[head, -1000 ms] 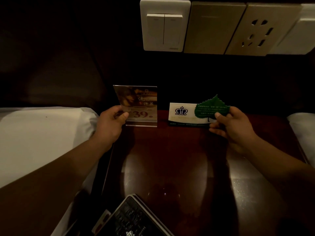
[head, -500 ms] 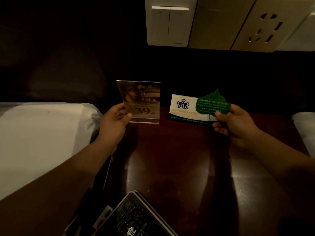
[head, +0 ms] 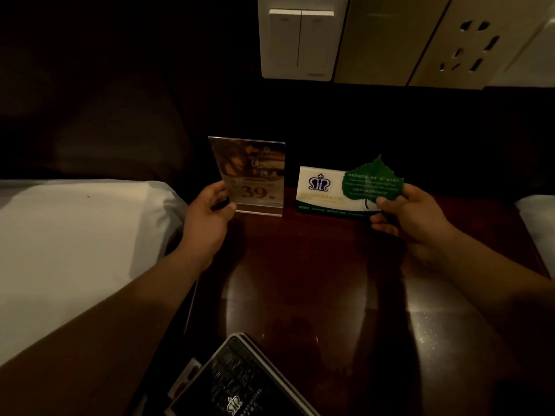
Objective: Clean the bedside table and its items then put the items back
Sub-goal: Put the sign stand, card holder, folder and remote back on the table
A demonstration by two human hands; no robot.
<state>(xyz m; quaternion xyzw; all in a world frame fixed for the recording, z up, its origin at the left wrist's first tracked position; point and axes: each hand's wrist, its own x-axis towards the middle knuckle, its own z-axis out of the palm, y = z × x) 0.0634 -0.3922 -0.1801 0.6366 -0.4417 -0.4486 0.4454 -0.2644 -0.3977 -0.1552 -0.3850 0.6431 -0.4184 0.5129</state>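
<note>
The dark wooden bedside table [head: 300, 280] fills the middle of the view. My left hand [head: 207, 217] grips the lower left corner of a clear acrylic sign holder [head: 252, 178] printed with "39", which stands upright at the table's back left. My right hand [head: 411, 211] pinches a green leaf-shaped card [head: 372, 180] together with a white card bearing a blue crown logo [head: 321, 187]. Both cards sit at the table's back, just right of the sign holder.
White bedding [head: 75, 250] lies to the left and another white bed edge [head: 537, 217] to the right. A dark folder with a crest [head: 240, 382] lies at the table's near edge. A light switch [head: 300, 37] and a wall socket [head: 471, 43] are mounted above.
The view has tilted down a little, so the wall plates sit higher in the frame. Both hands keep their grips, and the sign holder and cards stay at the back of the table.
</note>
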